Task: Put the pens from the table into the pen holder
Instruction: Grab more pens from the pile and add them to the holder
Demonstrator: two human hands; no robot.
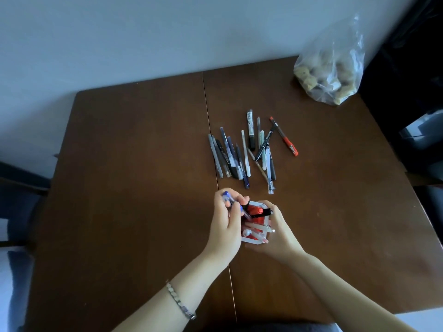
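**Both hands at the pen holder, loose pens waiting beyond**

The left hand [226, 221] reaches in from the lower left, forearm bare, a metal bracelet [180, 301] on the wrist. Its grip is closed around a blue pen [236, 205], fingers curled over the barrel. The pen's long axis runs diagonally: the blue end points up and to the left, away from the person, and the other end slants down and right toward the mouth of the pen holder [254, 240]. The right hand [279, 232] comes in from the lower right and wraps the holder's right side, grip clamped on its wall, thumb near the far rim.

The pen holder is a pale-rimmed, squarish container standing on the desk [134, 188] between the two hands, near the person's edge. Several pens already sit in it, among them red and black ones leaning to the right and clear ones toward the near rim.

The desk is dark brown wood with a seam running from far to near, just left of the hands. Beyond the holder lies a loose group of pens [249, 154], most with their long axes running roughly away from the person, some crossing one another; a red pen [284, 136] lies apart on the right, angled. A clear plastic bag [332, 68] with lumpy tan contents sits at the far right corner. A pale wall rises behind the desk.
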